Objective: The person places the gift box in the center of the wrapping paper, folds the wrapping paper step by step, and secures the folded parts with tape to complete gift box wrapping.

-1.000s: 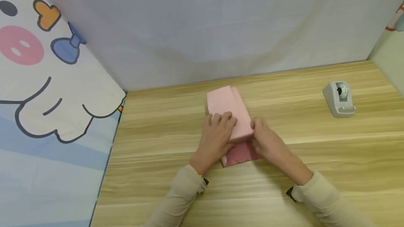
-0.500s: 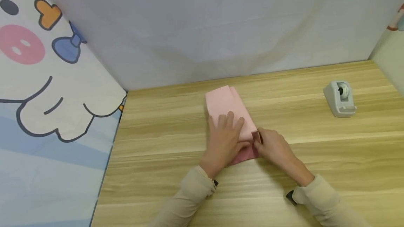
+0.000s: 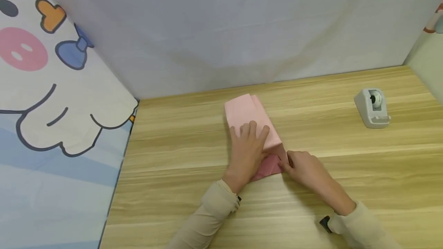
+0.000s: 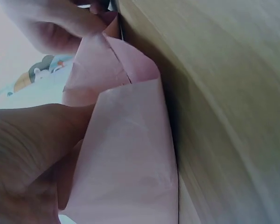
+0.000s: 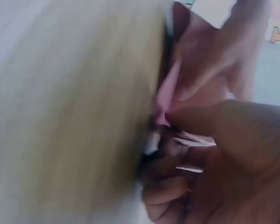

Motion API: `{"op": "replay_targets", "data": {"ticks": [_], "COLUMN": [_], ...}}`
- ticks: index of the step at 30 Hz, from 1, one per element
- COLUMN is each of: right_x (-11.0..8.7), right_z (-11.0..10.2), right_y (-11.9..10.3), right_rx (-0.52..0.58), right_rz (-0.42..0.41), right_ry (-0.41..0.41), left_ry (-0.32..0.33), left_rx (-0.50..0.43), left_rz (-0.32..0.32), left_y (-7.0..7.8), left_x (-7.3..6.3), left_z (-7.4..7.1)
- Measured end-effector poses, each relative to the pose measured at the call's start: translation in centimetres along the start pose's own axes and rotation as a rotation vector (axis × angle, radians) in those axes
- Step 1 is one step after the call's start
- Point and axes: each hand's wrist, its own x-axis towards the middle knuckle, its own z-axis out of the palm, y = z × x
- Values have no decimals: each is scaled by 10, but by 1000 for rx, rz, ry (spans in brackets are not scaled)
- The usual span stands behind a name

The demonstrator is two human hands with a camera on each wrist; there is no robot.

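A box-shaped parcel in pink wrapping paper (image 3: 242,110) lies on the table, its long side running away from me. At its near end the paper stands loose, with a darker pink flap (image 3: 269,166) spread toward me. My left hand (image 3: 245,155) rests on top of the parcel, fingers spread, thumb at the near end. In the left wrist view, folded pink paper (image 4: 126,144) forms a pocket beside that thumb. My right hand (image 3: 306,170) pinches the paper at the near right corner between thumb and fingers. The right wrist view is blurred, with a pink edge (image 5: 167,95) near the fingertips.
A grey tape dispenser (image 3: 372,108) with a roll in it stands at the right on the wood-grain table (image 3: 173,153). A pale curtain (image 3: 221,30) rises behind the back edge, and a cartoon-printed sheet (image 3: 62,126) borders the left.
My right hand has moved down toward me along the near right corner, drawing the paper's side outward. My left hand has slid slightly right, its fingers now flatter and more spread.
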Motion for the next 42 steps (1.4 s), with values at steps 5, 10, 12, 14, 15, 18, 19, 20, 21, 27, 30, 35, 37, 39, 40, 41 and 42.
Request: {"op": "replay_targets", "data": {"ticks": [5,10,12,14,15,18,19,20,21,27,30,35,37,39,40,41,42], "right_x": [6,13,11,8,6,-1,-3,-5,-7,-2,7,14,14,15,15,16,17], "right_z": [-8,-7,-5,-4,-3,-1,-1,-1,-2,-7,-7,-3,-1,1,1,2,3], "right_y": [-6,-8,-7,-5,-3,1,2,2,3,-3,-6,-4,-3,-2,-2,-2,-3], "right_rx": [-2,-16,-33,-53,-59,-70,-67,-65,-59,-67,-68,-54,-62,-94,-109,-118,-129], "right_rz": [0,15,13,8,7,-2,-2,-5,-5,1,16,41,43,37,35,34,31], "right_ry": [38,83,86,90,88,69,54,40,23,27,69,65,68,81,90,101,113], "left_ry": [-7,-14,-17,-21,-24,-34,-39,-46,-49,-64,-65,-61,-58,-54,-53,-51,-49], "left_rx": [3,-6,-9,-15,-15,-12,-11,-8,-4,-10,-18,-31,-36,-36,-37,-35,-32], "left_rz": [-8,-13,-16,-20,-21,-24,-25,-26,-26,-22,-20,-17,-17,-18,-17,-17,-15], "left_y": [1,2,2,2,1,1,1,1,1,2,2,1,1,0,0,0,0], "left_x": [1,1,1,1,1,0,0,0,0,1,1,1,2,2,2,2,2], "left_z": [0,0,-1,-1,-2,-3,-3,-3,-3,-3,-2,-3,-3,-4,-4,-4,-4]}}
